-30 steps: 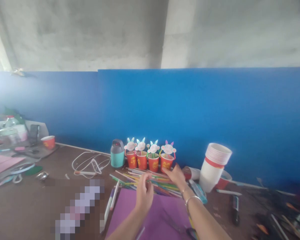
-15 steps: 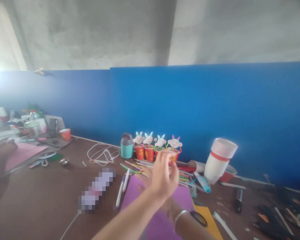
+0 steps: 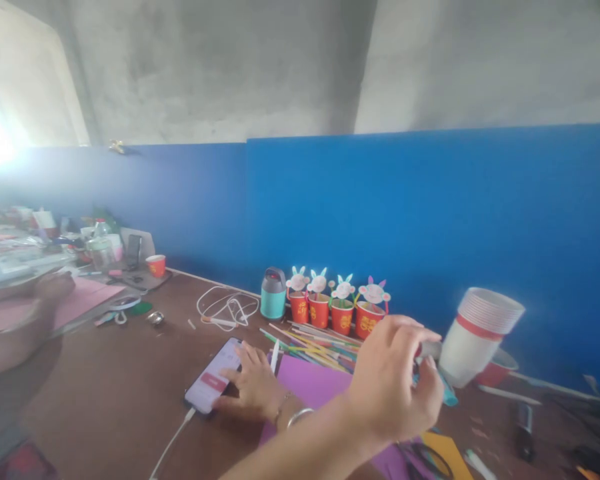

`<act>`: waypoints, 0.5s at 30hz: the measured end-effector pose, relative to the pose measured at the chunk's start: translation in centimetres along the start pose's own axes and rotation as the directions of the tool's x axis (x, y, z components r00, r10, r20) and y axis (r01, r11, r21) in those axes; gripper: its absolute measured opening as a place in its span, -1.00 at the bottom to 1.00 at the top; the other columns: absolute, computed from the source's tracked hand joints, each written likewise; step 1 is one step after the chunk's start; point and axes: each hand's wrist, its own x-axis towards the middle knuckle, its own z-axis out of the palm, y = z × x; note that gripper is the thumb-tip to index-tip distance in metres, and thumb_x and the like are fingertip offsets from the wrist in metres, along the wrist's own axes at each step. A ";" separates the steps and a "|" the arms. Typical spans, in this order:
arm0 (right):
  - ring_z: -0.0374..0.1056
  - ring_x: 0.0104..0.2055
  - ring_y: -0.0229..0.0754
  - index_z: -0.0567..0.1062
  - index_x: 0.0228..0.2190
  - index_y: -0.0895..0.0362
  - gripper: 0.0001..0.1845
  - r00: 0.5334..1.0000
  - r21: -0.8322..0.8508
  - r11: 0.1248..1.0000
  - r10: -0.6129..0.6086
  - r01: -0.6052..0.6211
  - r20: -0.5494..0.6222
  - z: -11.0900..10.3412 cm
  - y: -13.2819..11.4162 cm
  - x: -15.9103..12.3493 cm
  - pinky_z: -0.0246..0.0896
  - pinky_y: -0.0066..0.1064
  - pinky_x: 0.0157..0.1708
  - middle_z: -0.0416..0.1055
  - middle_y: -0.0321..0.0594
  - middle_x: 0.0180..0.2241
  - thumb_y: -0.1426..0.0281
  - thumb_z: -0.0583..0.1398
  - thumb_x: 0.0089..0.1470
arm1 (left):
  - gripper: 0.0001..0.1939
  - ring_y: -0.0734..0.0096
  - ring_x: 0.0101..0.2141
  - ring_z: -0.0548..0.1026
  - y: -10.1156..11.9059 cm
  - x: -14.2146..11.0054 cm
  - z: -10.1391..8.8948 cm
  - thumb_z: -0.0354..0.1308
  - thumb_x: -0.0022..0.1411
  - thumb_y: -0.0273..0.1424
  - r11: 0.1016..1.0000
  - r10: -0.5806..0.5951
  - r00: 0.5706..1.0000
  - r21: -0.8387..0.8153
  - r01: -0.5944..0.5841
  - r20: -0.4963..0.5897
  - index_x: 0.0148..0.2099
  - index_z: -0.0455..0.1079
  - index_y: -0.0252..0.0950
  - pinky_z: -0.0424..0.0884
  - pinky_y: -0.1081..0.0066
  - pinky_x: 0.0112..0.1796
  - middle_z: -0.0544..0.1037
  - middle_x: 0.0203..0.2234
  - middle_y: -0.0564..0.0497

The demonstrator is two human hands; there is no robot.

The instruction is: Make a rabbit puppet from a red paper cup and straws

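Note:
My forearms cross, the left one passing over the right. My right hand, with a bracelet and a bangle at its wrist, reaches left with its fingers spread. Its fingertips lie on the lit screen of a phone, which has a white cable plugged into its lower end. My left hand is raised on the right, its fingers curled towards the thumb. Whether it pinches anything small I cannot make out. Purple paper lies under my arms, beside a white pen.
Four-like row aside, several red paper cups with rabbit faces stand by the blue partition. A teal container, coloured sticks, stacked white cups and orange paper surround them. Another person's arm rests at left.
My right hand has moved left off the purple paper onto the phone. My left hand has shifted right and still stays curled. The view has turned a little left.

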 end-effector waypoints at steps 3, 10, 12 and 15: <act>-0.27 0.32 0.22 0.36 0.06 -0.01 -0.22 1.000 -0.005 1.000 0.005 -0.005 0.013 0.2 -0.1 0.1 -0.33 0.11 0.21 -0.07 0.01 0.29 -0.22 -0.04 -0.02 | -0.68 0.35 -0.12 0.38 -0.2 -0.2 -0.3 0.01 0.14 -0.57 1.000 -0.012 1.000 -0.003 0.012 -0.004 -0.03 0.24 -0.33 0.38 0.39 -0.09 0.39 -0.17 -0.11; -0.30 0.33 0.17 0.25 0.13 -0.03 -0.22 0.994 -0.013 0.998 0.057 -0.058 -0.089 -0.2 0.5 -0.1 -0.33 0.15 0.19 -0.09 0.03 0.29 -0.20 -0.06 0.01 | -0.70 0.35 -0.13 0.38 -0.6 -1.1 -0.2 0.01 0.14 -0.57 0.999 -0.038 0.999 -0.014 0.038 -0.009 -0.04 0.25 -0.32 0.40 0.37 -0.12 0.39 -0.17 -0.11; -0.29 0.32 0.18 0.27 0.12 0.00 -0.22 0.992 -0.024 0.996 0.086 -0.089 -0.097 -0.2 0.7 -0.1 -0.33 0.16 0.19 -0.07 0.05 0.28 -0.20 -0.08 0.02 | -0.69 0.34 -0.13 0.38 -0.6 -1.2 -0.2 0.00 0.14 -0.57 0.999 -0.044 0.999 -0.022 0.044 -0.003 -0.04 0.24 -0.31 0.41 0.37 -0.13 0.40 -0.17 -0.11; -0.29 0.32 0.18 0.30 0.08 0.01 -0.23 0.993 -0.044 0.995 0.084 -0.087 -0.077 -0.3 0.7 -0.2 -0.33 0.17 0.19 -0.06 0.04 0.28 -0.20 -0.08 0.03 | -0.69 0.32 -0.14 0.38 -0.5 -1.2 -0.4 0.00 0.13 -0.58 0.999 -0.039 0.999 -0.026 0.039 0.000 -0.04 0.23 -0.30 0.41 0.34 -0.14 0.41 -0.18 -0.11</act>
